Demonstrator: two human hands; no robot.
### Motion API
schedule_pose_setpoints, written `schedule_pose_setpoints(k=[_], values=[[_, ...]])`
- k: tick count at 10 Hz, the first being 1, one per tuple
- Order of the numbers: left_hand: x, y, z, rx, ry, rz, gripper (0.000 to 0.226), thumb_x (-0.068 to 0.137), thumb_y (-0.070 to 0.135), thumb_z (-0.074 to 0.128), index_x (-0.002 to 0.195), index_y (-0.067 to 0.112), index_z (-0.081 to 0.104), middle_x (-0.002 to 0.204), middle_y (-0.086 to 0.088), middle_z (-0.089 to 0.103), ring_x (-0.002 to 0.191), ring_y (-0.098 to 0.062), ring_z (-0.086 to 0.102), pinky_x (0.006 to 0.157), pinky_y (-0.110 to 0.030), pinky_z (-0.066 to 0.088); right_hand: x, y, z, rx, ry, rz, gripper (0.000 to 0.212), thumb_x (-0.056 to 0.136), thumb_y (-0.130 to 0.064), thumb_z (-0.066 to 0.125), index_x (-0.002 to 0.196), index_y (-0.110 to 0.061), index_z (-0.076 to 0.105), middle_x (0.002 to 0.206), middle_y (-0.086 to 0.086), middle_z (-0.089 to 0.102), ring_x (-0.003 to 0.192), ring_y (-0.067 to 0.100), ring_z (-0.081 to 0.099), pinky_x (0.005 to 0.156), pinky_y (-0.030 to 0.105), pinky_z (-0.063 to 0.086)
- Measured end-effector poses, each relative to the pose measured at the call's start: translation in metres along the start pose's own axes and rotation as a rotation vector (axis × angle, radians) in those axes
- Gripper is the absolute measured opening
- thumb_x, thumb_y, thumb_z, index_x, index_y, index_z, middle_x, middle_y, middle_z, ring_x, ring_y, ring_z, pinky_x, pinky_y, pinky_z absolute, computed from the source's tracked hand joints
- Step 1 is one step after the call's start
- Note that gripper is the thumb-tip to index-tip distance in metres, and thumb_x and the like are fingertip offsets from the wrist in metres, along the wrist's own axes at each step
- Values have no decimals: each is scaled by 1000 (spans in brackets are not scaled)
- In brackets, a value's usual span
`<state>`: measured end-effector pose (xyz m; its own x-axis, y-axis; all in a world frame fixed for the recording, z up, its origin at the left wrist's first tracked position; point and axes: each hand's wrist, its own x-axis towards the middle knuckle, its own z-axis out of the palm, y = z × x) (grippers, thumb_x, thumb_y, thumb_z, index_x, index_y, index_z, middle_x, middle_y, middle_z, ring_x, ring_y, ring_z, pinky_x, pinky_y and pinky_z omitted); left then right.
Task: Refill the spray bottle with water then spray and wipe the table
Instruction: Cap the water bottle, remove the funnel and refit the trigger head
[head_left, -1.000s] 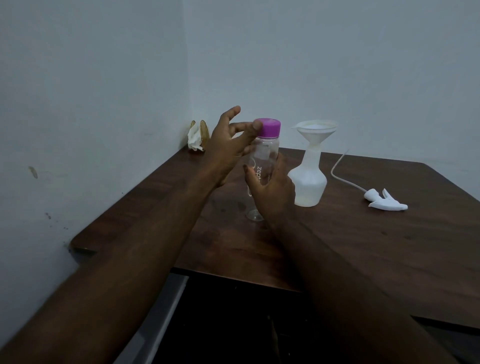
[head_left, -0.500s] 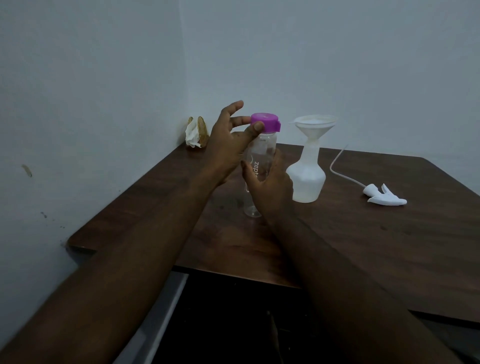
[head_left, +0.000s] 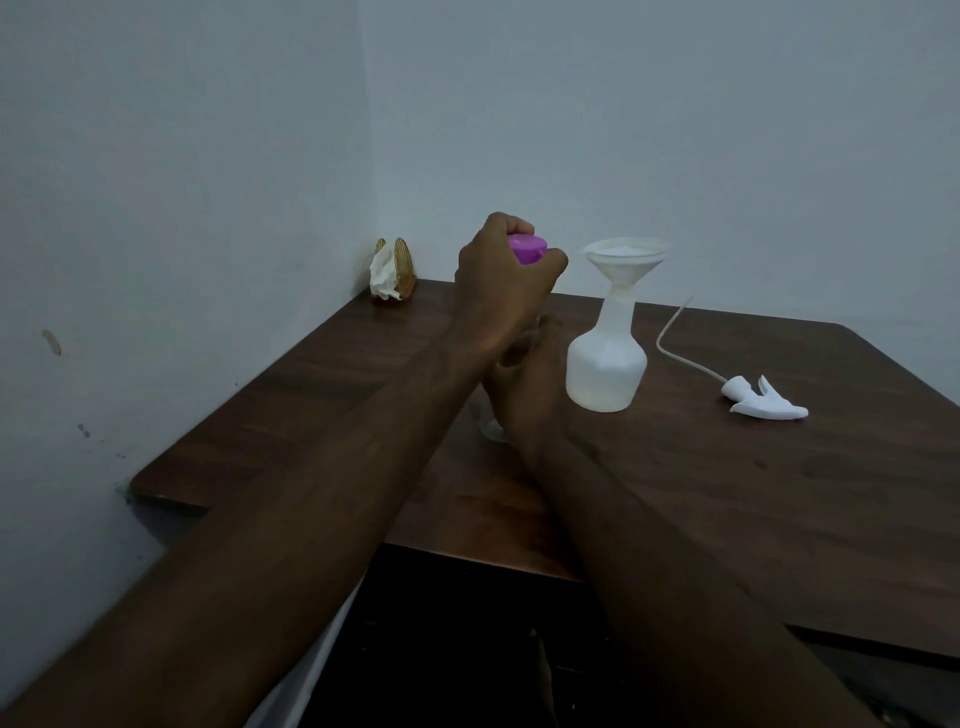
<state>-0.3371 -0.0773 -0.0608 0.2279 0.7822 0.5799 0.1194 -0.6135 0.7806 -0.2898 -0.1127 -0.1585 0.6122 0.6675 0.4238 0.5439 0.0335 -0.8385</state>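
A clear water bottle (head_left: 493, 428) with a purple cap (head_left: 527, 248) stands on the dark wooden table (head_left: 753, 493). My left hand (head_left: 501, 280) is closed over the cap from above. My right hand (head_left: 524, 384) grips the bottle's body, which is mostly hidden behind both hands. To the right stands the white spray bottle (head_left: 607, 366) with a white funnel (head_left: 627, 260) in its neck. Its spray head (head_left: 763, 402) with a long tube lies on the table farther right.
A napkin holder (head_left: 393, 270) with white tissue sits in the back corner by the walls. The table's front edge runs just below my forearms, with dark space beneath.
My left hand went from open fingers beside the cap to a closed grip over the top of it. My right hand stayed on the bottle.
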Motion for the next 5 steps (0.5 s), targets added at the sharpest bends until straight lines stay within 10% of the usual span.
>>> schedule_pose_setpoints(k=[5], values=[[20, -16, -18, -180, -268, 7, 35, 66, 22, 73, 101, 23, 64, 102, 3, 62, 97, -24, 64, 80, -34, 59, 4, -17, -17, -99, -170, 63, 71, 87, -51, 65, 143, -17, 39, 139, 2, 53, 124, 19, 53, 88, 19, 33]])
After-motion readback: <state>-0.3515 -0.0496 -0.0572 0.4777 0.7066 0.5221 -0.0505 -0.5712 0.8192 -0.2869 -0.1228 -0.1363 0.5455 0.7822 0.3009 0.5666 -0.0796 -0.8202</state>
